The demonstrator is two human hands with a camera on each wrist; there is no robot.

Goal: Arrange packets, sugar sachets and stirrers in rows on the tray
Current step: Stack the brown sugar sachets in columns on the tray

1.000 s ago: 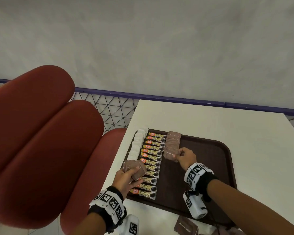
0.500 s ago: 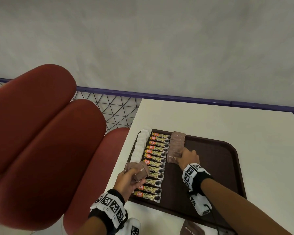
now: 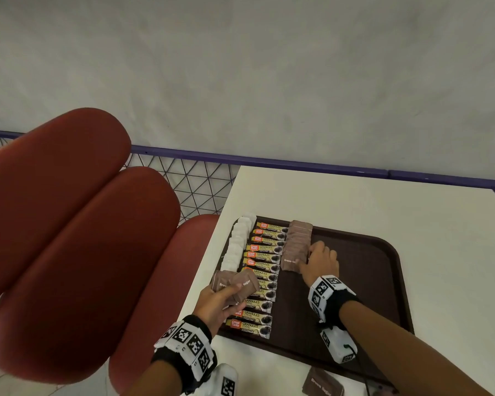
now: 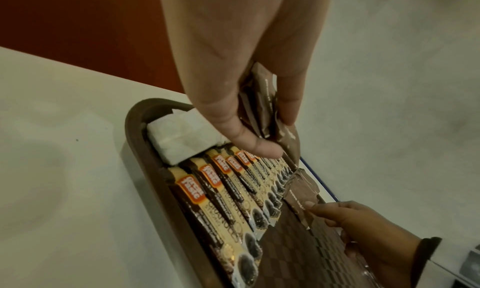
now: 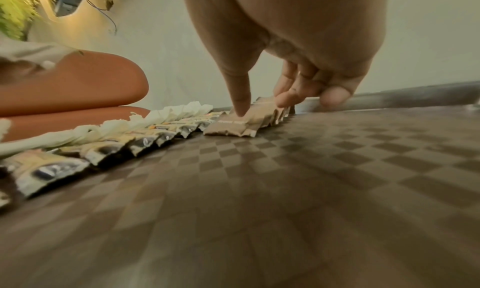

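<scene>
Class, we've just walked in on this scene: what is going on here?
A person is laying out drink supplies in rows on a brown tray. White packets and coffee sticks already form two rows. The right hand presses the newest brown sugar sachet into a third row, while the left hand holds spare sachets.

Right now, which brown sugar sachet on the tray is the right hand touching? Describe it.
On the brown tray, find the third row, right of the coffee packets. It is the nearest brown sugar sachet, under the right hand, the only one with its label uncovered.

Brown checkered tray [image 3: 363, 270], white sachets [image 3: 236, 247], red seats [image 3: 69, 224].
</scene>
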